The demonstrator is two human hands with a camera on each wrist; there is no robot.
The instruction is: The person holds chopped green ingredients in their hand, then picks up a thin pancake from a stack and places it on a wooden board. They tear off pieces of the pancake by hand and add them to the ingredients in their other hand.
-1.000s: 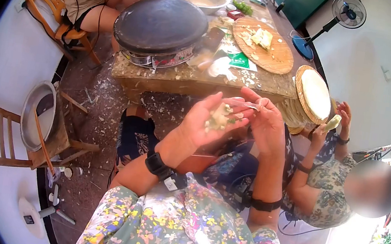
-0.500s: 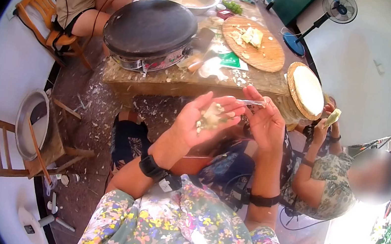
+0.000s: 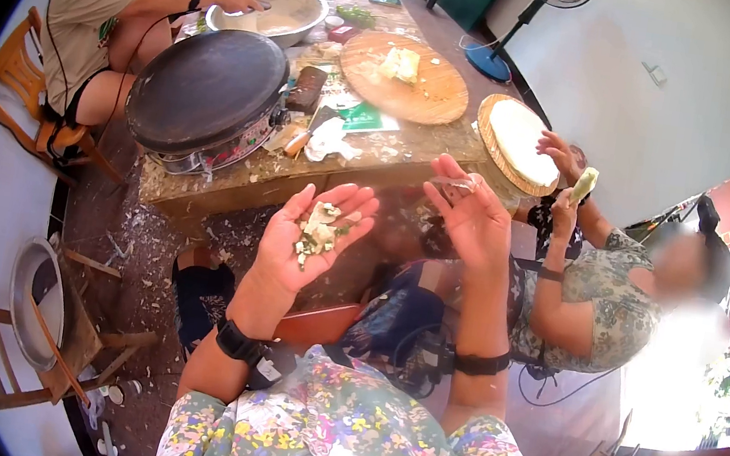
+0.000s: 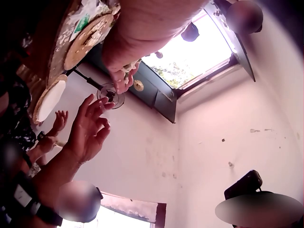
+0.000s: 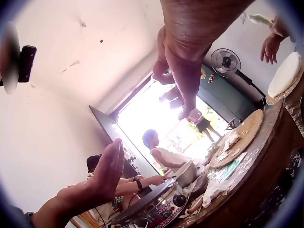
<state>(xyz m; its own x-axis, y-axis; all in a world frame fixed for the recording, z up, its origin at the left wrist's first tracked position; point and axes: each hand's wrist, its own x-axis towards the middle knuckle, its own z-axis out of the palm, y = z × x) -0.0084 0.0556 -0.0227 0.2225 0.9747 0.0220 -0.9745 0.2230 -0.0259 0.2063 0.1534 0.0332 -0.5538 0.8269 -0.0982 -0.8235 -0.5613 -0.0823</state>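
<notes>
Head view faces down; wrist views up; fan (image 5: pixel 227 62) shared.

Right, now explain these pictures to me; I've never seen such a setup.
No robot here: a person works bare-handed. The wide picture comes from a camera worn on the head, looking forward and down; the other two come from cameras on the left and right wrists. The left hand is palm up, with pale and green food crumbs on it. The right hand pinches a thin pale strip. On the table are a round black griddle, a metal bowl and a wooden board with yellow food.
</notes>
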